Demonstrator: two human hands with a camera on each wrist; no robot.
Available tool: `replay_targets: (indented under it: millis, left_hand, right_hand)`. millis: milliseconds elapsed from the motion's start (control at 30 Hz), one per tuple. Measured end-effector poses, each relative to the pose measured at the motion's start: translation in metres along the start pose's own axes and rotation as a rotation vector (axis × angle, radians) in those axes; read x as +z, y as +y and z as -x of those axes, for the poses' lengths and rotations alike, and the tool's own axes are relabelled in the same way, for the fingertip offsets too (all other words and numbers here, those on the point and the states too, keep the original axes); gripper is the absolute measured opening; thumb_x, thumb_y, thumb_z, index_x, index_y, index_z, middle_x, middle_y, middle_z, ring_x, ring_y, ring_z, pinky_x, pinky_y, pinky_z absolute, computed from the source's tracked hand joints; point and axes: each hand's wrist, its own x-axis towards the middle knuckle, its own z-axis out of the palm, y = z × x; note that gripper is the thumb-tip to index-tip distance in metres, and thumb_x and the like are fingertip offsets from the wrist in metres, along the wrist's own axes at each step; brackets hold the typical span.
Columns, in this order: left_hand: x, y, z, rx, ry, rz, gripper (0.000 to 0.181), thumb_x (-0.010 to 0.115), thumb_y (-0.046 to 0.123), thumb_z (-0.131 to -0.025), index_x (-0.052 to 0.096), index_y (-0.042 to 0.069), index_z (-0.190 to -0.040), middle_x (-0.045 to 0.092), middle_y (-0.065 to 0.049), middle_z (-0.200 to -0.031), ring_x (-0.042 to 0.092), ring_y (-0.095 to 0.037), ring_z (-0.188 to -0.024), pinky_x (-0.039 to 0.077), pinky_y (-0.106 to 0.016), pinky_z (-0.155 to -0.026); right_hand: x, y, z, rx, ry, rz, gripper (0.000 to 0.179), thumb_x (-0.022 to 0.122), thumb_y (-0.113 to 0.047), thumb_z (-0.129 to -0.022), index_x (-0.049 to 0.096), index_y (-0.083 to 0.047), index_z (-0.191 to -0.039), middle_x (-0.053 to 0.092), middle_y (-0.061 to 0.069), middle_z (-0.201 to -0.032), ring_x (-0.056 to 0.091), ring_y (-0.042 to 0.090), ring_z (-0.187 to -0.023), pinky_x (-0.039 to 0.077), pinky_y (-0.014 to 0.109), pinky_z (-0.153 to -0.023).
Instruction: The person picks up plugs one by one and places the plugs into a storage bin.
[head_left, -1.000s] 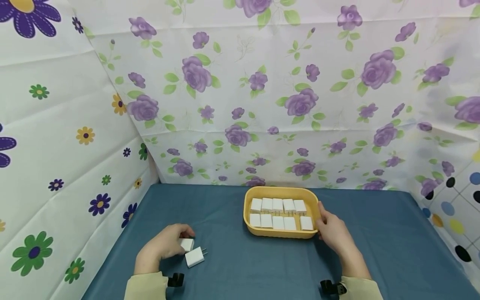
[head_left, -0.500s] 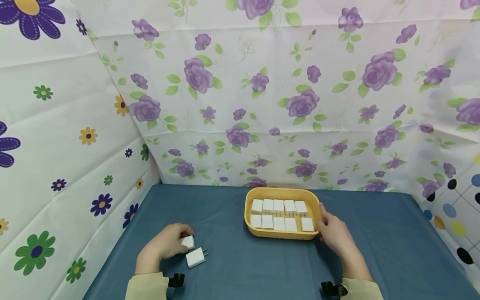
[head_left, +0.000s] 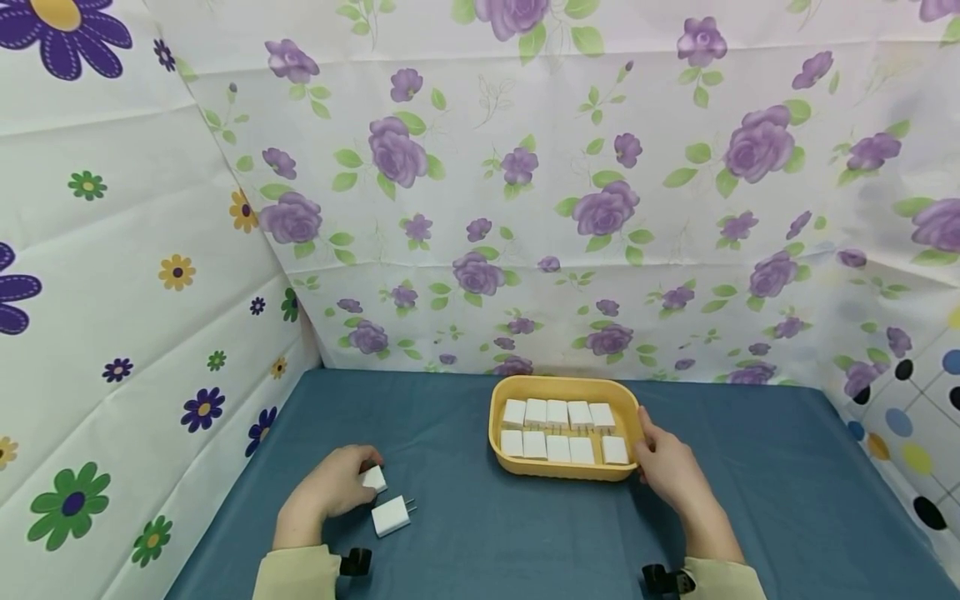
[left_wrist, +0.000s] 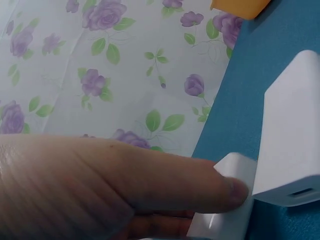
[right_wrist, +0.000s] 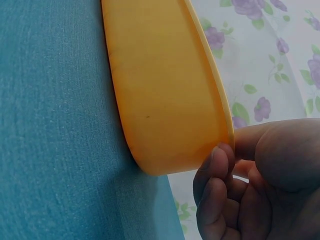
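Observation:
At the left of the table, my left hand (head_left: 330,485) pinches a white charger plug (head_left: 374,479) between thumb and fingers. Its thumb lies across the charger's side in the left wrist view, and the fingers behind are mostly hidden. Just in front of it lies a second white charger plug (head_left: 391,517), prongs pointing right; its port end faces the left wrist camera. My right hand (head_left: 670,468) holds the right rim of a yellow plastic basket (head_left: 566,472), with fingers curled at the edge in the right wrist view. Inside stand two rows of white charger plugs (head_left: 557,412).
A blue cloth (head_left: 487,542) covers the table. Flowered sheets (head_left: 450,208) hang at the back and sides. The basket's front row has a gap (head_left: 597,450) beside its rightmost charger. Black wrist straps (head_left: 356,562) show at both cuffs.
My left hand has shifted slightly with the charger, widening the gap from the charger lying in front. The right hand keeps its hold on the basket, and the head view has moved a little.

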Motion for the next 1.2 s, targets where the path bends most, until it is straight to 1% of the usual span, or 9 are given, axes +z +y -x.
replay_targets:
  millis: [133,300,400,533,733,1067,1200]
  left_hand:
    - [0.0024,0.0006,-0.0016,-0.012,0.027,-0.032,0.037,0.085,-0.001,-0.083,0.076,0.006,-0.119,0.071,-0.008,-0.107,0.065,-0.024,-0.095,0.057,-0.052,-0.088]
    - [0.0036,0.0055,-0.0009,-0.018,0.038,-0.065,0.040,0.087,-0.004,-0.079,0.077,0.004,-0.118,0.071,-0.010,-0.110,0.067,-0.027,-0.100,0.057,-0.054,-0.091]
    - [0.0036,0.0070,-0.0005,-0.020,0.040,-0.077,0.040,0.087,-0.002,-0.080,0.077,0.002,-0.118,0.071,-0.012,-0.111,0.066,-0.029,-0.101,0.057,-0.054,-0.091]
    - [0.0036,0.0066,-0.0009,-0.008,0.041,-0.088,0.039,0.087,0.000,-0.081,0.078,0.000,-0.118,0.071,-0.012,-0.111,0.067,-0.029,-0.102,0.057,-0.053,-0.091]
    - [0.0042,0.0048,-0.0019,0.005,0.041,-0.105,0.037,0.087,0.001,-0.082,0.078,-0.001,-0.118,0.072,-0.011,-0.110,0.067,-0.028,-0.102,0.057,-0.053,-0.092]
    - [0.0030,0.0072,-0.0022,0.031,0.059,-0.104,0.036,0.085,0.001,-0.083,0.079,0.000,-0.118,0.072,-0.011,-0.111,0.067,-0.030,-0.104,0.055,-0.056,-0.096]
    - [0.0027,0.0090,-0.0030,0.053,0.073,-0.086,0.036,0.083,0.002,-0.085,0.078,0.000,-0.121,0.071,-0.012,-0.113,0.067,-0.030,-0.104,0.056,-0.054,-0.093]
  right_hand:
    - [-0.0002,-0.0009,0.0005,-0.011,0.003,0.001,0.065,0.041,-0.020,-0.112,0.016,-0.013,-0.172,0.059,0.009,-0.082,0.060,0.022,-0.070,0.049,0.037,-0.066]
    - [0.0004,-0.0007,0.0002,-0.010,0.000,-0.002,0.065,0.041,-0.021,-0.112,0.016,-0.013,-0.172,0.058,0.009,-0.083,0.060,0.022,-0.070,0.049,0.037,-0.065]
    - [0.0008,-0.0006,-0.0001,-0.003,-0.002,-0.006,0.066,0.041,-0.021,-0.112,0.016,-0.014,-0.172,0.058,0.009,-0.083,0.060,0.023,-0.071,0.049,0.037,-0.066]
    - [0.0010,-0.0006,-0.0001,-0.001,-0.001,-0.003,0.066,0.041,-0.021,-0.112,0.016,-0.014,-0.172,0.058,0.010,-0.083,0.060,0.023,-0.070,0.049,0.037,-0.065]
    - [0.0013,-0.0001,0.0002,0.000,0.000,0.003,0.066,0.041,-0.020,-0.112,0.017,-0.013,-0.172,0.058,0.009,-0.082,0.060,0.022,-0.070,0.049,0.037,-0.065]
    - [0.0006,-0.0001,-0.0005,0.001,-0.003,-0.001,0.065,0.041,-0.021,-0.112,0.016,-0.013,-0.172,0.058,0.010,-0.084,0.060,0.023,-0.070,0.050,0.037,-0.066]
    - [0.0002,0.0005,-0.0006,0.002,-0.003,0.000,0.066,0.041,-0.021,-0.112,0.016,-0.013,-0.172,0.058,0.010,-0.084,0.060,0.022,-0.071,0.051,0.037,-0.067]
